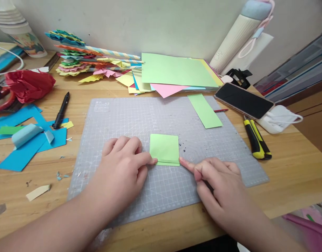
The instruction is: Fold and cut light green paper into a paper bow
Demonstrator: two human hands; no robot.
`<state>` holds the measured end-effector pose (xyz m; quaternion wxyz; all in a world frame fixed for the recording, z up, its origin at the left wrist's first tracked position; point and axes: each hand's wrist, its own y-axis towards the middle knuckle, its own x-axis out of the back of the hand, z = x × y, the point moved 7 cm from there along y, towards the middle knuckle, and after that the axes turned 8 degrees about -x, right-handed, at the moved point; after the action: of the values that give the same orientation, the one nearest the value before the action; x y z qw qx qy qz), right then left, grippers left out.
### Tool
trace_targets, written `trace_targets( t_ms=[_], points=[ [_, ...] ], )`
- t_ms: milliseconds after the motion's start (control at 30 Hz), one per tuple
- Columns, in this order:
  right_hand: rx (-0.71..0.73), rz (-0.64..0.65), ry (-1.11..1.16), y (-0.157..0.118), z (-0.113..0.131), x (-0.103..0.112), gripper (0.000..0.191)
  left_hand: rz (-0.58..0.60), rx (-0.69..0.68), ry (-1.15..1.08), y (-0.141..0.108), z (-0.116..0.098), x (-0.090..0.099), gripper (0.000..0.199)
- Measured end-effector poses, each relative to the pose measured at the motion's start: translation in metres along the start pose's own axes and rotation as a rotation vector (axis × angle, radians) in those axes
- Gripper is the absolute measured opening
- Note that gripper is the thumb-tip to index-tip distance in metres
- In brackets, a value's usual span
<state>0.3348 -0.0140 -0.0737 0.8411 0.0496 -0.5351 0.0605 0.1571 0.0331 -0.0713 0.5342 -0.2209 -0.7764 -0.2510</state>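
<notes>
Frame centre: our left hand [124, 168] and right hand [218, 178], grasping nothing, fingertip-touch the green paper [164, 147] near its lower corners. We should align edges, press evenly.

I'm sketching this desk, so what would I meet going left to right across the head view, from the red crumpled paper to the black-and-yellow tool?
Red crumpled paper → black pen → left hand → green paper square → right hand → black-and-yellow tool.
</notes>
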Motion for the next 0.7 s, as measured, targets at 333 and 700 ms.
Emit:
trace_targets(
  t_ms=[333,700],
  points=[
    [0.476,0.01,-0.03,0.019,0.042,0.019,0.021,0.027,-0.252,0.274,-0.008,-0.041,-0.006,0.025],
    [0.654,0.118,-0.115,0.029,0.056,-0.007,0.034,0.078,0.067,-0.088,-0.023,-0.017,0.013,0.029]
  ],
)
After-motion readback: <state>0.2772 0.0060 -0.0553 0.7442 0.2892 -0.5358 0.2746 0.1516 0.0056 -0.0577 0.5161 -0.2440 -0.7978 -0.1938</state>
